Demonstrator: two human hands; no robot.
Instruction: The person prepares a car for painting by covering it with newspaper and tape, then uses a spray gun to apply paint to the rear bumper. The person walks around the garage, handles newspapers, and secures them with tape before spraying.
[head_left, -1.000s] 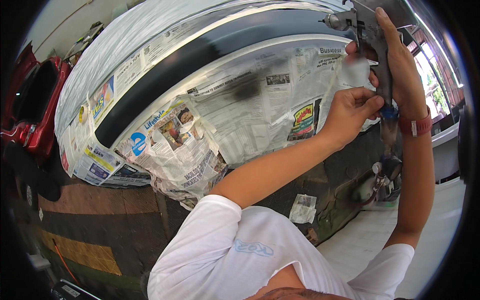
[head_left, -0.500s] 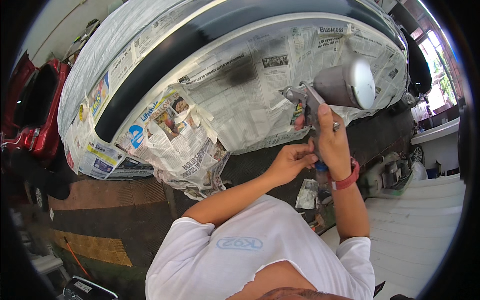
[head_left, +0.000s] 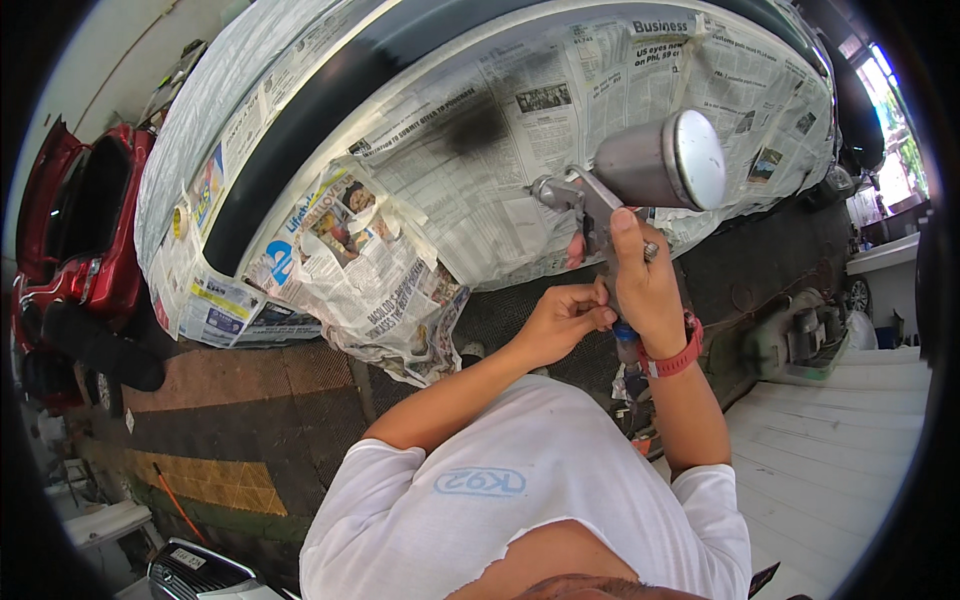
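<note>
A grey metal spray gun (head_left: 598,210) with a round paint cup (head_left: 650,162) on top is gripped in my right hand (head_left: 643,285), fingers wrapped around its handle. The cup is tilted, its pale lid facing right, and the nozzle points left. My left hand (head_left: 568,322) is closed in a pinch against the lower handle, near a blue fitting (head_left: 626,332); what its fingertips grip is hidden. Beyond the gun, a car panel masked with newspaper (head_left: 520,180) carries a dark sprayed smudge. A glossy dark strip (head_left: 300,130) curves uncovered above the paper.
To the left stands a red car (head_left: 95,240) with an opening in its body. A white ribbed surface (head_left: 830,450) and a plastic tray of items (head_left: 805,350) are at the right. A silver car front (head_left: 195,572) shows at lower left, on a dark matted floor (head_left: 230,430).
The view has shifted a little. Both hands and the spray gun have moved slightly left across the newspaper, keeping the same hold.
</note>
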